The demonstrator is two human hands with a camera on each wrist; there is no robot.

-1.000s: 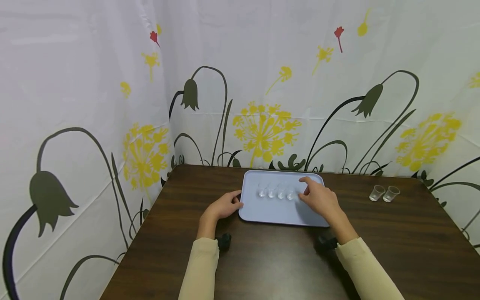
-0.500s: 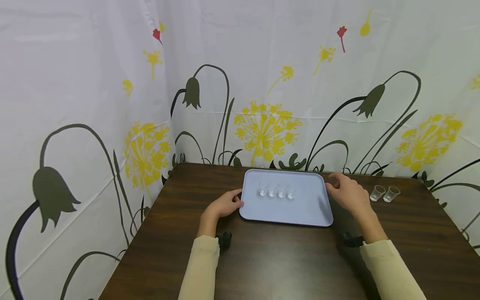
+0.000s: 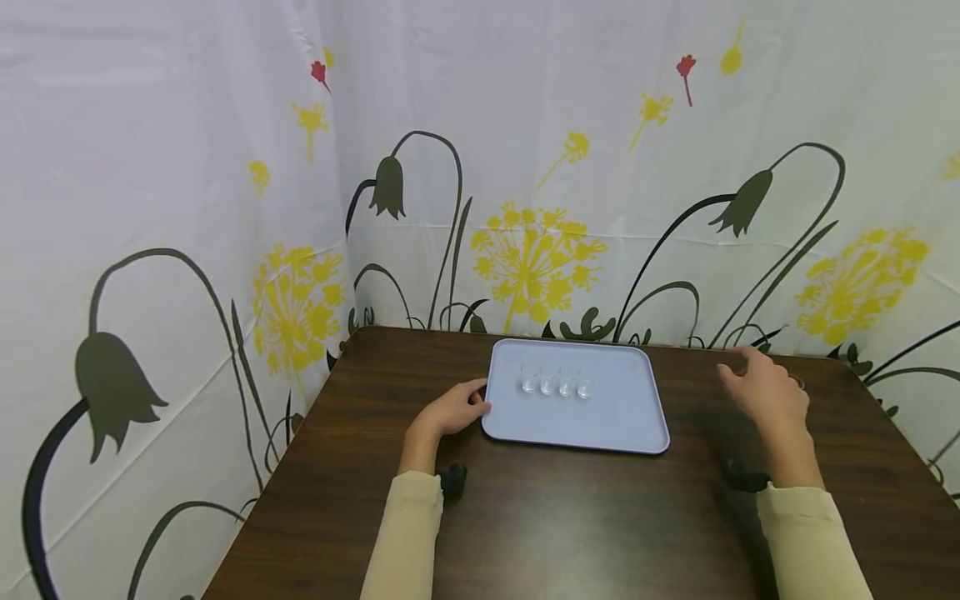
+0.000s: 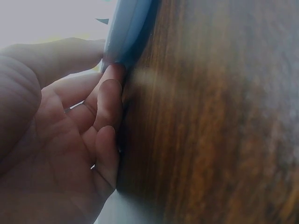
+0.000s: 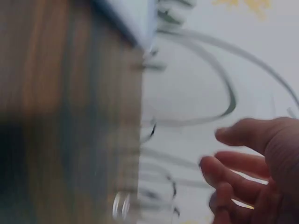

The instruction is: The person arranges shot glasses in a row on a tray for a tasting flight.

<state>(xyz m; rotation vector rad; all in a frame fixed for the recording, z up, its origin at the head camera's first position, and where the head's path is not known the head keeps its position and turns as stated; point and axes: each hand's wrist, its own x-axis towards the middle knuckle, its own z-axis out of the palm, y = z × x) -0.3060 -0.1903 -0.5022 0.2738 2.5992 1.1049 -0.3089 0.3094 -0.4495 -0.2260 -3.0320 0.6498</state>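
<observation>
My left hand grips the left edge of a pale blue rectangular tray. In the left wrist view, the thumb lies at the rim of the tray and the fingers curl beneath it. Several small clear shot glasses stand in a row on the tray. To the tray's right, my right hand is over the table, holding nothing, fingers loosely bent. It hides most of the clear shot glasses there; just a bit of one glass's rim shows. Blurred glass appears low in the right wrist view.
The dark wood-grain table carries the tray near its far edge. Behind and to the left hangs a white curtain printed with flowers.
My right hand has moved right, off the tray and across to the separate glasses, now covering most of them. The left hand stays at the tray's edge. The glasses on the tray stand unchanged.
</observation>
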